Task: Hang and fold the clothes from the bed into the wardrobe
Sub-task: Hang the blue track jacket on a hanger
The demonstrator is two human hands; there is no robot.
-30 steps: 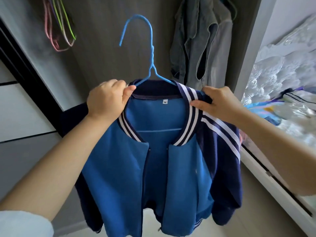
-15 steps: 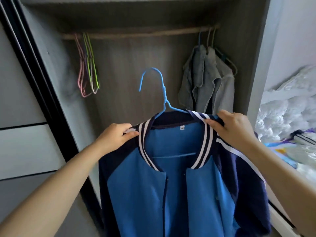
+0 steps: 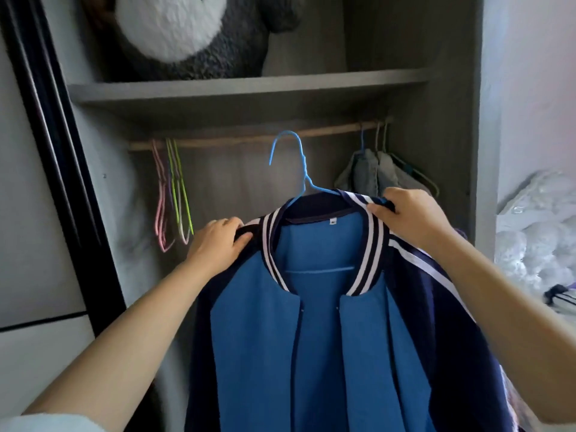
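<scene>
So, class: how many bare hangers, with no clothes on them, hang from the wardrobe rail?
3 that can be told apart, bunched at the rail's left end: a pink hanger, a purple hanger and a green hanger. They overlap, so more may be hidden.

jacket (image 3: 330,338) on hanger (image 3: 300,169), before wardrobe rail (image 3: 243,139), plush (image 3: 187,32) above

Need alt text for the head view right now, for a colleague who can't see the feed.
Two hands, the left hand and right hand, grip the shoulders of a blue jacket on a blue hanger, its hook just below the wardrobe rail. Empty hangers hang at the rail's left, grey clothes at its right.
</scene>
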